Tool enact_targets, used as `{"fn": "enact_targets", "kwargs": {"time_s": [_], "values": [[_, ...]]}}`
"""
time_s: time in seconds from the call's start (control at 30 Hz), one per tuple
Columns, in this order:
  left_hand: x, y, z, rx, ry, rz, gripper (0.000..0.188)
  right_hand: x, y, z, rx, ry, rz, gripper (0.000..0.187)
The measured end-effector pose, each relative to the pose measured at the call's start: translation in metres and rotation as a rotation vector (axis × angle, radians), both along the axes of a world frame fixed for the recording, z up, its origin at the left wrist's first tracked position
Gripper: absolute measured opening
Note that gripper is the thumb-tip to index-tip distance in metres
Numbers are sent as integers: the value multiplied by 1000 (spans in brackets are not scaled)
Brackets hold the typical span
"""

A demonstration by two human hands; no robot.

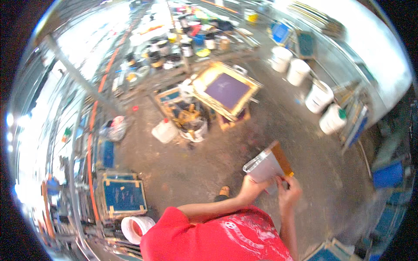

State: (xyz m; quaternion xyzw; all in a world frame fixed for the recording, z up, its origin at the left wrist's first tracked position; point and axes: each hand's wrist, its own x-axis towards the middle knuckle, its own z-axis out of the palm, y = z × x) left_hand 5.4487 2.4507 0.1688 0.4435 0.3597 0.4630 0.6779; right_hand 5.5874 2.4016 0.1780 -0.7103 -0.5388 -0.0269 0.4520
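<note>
My left hand is wrapped round the lower part of a whitish plastic container with a pale loop like a handle at one side. A flat brown strip runs along the container's right side, and I cannot tell whether it is fixed to it. My right hand is closed at the strip's lower end, fingers pinched beside a small yellow bit. Motion blur hides what exactly sits between those fingers. Both hands are close together in front of my red shirt.
Ahead, a wooden-framed screen with a purple panel lies on a stand beside a white jug. White buckets line the right wall. At left are blue framed screens and a white tub. Crowded pots stand at the back.
</note>
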Motion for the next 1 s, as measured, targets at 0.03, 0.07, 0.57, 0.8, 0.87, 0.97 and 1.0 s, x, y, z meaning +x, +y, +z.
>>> {"fn": "enact_targets", "kwargs": {"time_s": [0.03, 0.07, 0.57, 0.8, 0.87, 0.97, 1.0], "values": [[6, 0, -6, 13, -26, 13, 28, -1, 3, 5, -6, 27, 22, 16], [10, -1, -6, 8, -67, 5, 28, 0, -1, 11, -31, 39, 25, 16], [1, -1, -1, -113, -87, 3, 30, -3, 4, 19, -219, 165, 72, 15], [8, -1, -7, -90, -141, 47, 25, 5, 4, 34, -139, 87, 107, 10], [-1, 5, 7, -197, -157, 1, 25, 7, -1, 39, -135, 188, 99, 10], [-8, 15, 0, -380, -401, -48, 34, 11, -12, 57, -108, 300, 125, 8], [-7, 17, 16, -429, -454, -83, 33, 16, -17, 63, -70, 391, 116, 8]]}}
